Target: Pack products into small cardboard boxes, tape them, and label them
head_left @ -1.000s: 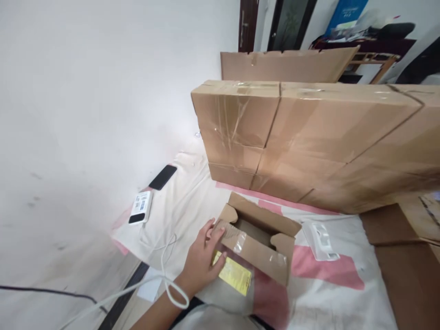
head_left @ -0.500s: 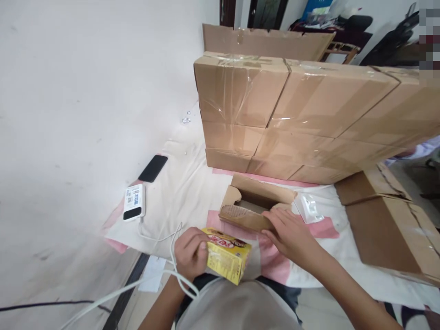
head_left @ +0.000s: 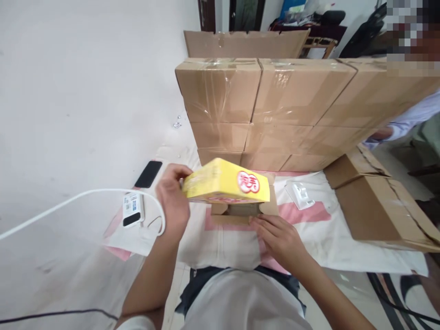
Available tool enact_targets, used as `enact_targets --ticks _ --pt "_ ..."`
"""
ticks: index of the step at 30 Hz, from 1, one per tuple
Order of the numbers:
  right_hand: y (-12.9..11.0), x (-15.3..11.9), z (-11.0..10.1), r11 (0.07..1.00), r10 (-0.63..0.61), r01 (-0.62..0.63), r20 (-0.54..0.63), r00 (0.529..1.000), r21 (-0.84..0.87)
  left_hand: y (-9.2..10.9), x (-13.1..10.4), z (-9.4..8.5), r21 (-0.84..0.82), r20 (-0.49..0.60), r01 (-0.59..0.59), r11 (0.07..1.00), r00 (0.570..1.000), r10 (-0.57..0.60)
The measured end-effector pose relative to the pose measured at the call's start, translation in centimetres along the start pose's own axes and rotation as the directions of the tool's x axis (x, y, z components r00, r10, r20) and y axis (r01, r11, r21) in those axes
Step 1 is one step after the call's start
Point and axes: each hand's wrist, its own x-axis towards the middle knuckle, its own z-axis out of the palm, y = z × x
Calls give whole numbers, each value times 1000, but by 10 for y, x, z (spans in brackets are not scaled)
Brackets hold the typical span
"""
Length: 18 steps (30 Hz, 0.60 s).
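My left hand [head_left: 173, 199] is closed on one end of a yellow carton [head_left: 225, 179] with red-and-white lettering. The carton hangs tilted above a small open cardboard box [head_left: 231, 220] and hides part of it. Inside, the visible bit of the box is bare brown board. With its fingers closed over the front wall of that box, near the right corner, my right hand [head_left: 279, 236] grips it. A white cable [head_left: 103, 190] loops past my left wrist.
Stacked taped cartons [head_left: 292, 101] form a wall behind. On the cloth [head_left: 220, 247] lie a black phone [head_left: 148, 174], a white device [head_left: 133, 206] and a white plastic piece [head_left: 299, 195]. A large open carton [head_left: 374, 206] stands right; another person's sleeve [head_left: 409, 117] shows beyond it.
My left hand has raised the yellow carton from near my lap to above the cardboard box and turned it. My right hand stays at the box's front wall; the box now sits straighter.
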Motion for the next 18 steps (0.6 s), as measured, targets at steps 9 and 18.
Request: enact_targets --ticks 9,18 --pt "-2 2 -5 993 18 -17 -2 1000 114 -29 -29 101 338 729 -281 898 681 -62" --pt "18 -5 -13 938 153 -109 -108 982 329 -54 -15 68 162 905 -642 749 400 147"
